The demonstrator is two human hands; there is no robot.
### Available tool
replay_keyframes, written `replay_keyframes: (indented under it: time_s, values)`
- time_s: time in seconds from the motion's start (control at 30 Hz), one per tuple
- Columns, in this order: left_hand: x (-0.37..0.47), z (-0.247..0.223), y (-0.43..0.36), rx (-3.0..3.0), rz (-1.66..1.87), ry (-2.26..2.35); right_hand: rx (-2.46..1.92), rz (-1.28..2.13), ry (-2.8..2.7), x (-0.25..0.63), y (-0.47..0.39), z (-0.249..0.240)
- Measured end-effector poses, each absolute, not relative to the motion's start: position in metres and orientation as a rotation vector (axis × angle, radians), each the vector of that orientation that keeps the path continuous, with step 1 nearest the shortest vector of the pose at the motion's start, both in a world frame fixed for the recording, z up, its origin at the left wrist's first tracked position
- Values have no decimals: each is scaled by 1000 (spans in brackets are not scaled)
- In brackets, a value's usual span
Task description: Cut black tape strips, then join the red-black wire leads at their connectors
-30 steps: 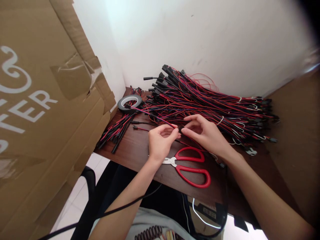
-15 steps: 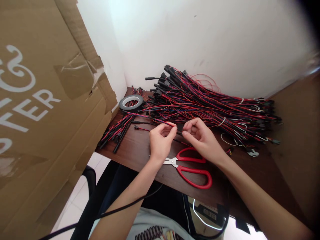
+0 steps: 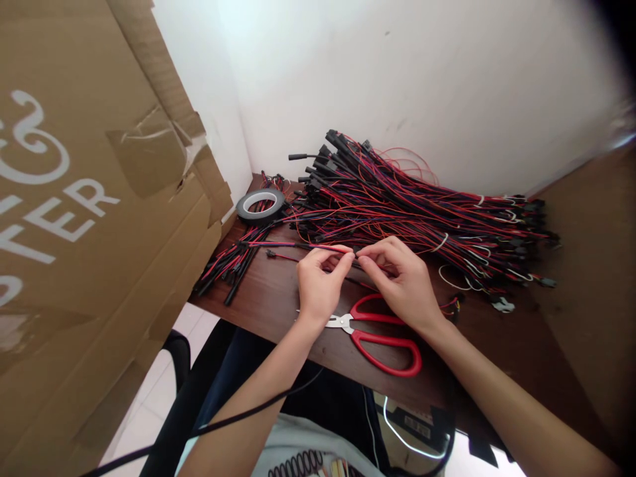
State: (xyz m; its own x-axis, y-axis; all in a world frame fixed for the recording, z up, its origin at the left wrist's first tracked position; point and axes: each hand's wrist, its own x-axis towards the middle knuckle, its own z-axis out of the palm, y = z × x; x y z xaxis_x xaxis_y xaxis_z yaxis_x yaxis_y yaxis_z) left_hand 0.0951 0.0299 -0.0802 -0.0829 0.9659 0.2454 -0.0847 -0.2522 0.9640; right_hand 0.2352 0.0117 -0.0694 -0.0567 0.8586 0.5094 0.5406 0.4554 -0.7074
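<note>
i pinch a thin red-and-dark wire (image 3: 278, 244) in my left hand (image 3: 322, 283) above the brown wooden bench (image 3: 271, 291), right hand (image 3: 403, 281) at its end, grip unclear; red-handled metal scissors (image 3: 373, 337) crowd the near edge.

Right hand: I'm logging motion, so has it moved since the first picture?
Yes: judged against the scissors, the right hand has shifted slightly left and down in the view, now covering the right end of their far red handle.
</note>
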Motion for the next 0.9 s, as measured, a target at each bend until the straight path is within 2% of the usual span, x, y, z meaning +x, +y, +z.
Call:
replay_keyframes:
  time_s: [0.43, 0.9]
  values:
    - [90, -82, 34, 1361, 1516, 1045, -1224, 393, -1762, 234, 11, -70]
    - [90, -84, 35, 1280, 1451, 1009, -1347, 219, -1906, 234, 9, -72]
